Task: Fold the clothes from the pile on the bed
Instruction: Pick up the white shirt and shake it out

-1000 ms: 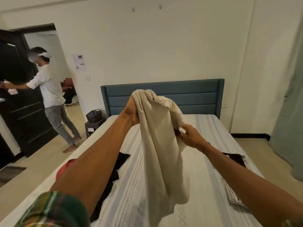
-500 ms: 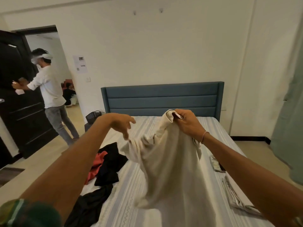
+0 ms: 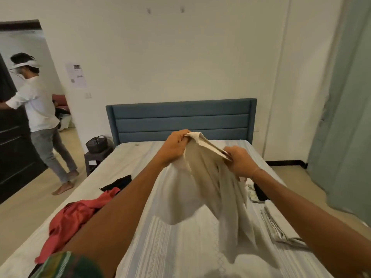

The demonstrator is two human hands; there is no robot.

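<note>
Above the bed (image 3: 140, 155), cream garment (image 3: 202, 177) in both hands.

Striped bed (image 3: 180, 247) bears red garment (image 3: 70, 215), perhaps papers (image 3: 279, 227).

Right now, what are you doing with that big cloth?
A person is folding clothes. The left hand and right hand each grip the top edge of a cream cotton garment, holding it up over the striped bed. A crumpled red garment and a black one lie on the bed, not yet folded.
</note>
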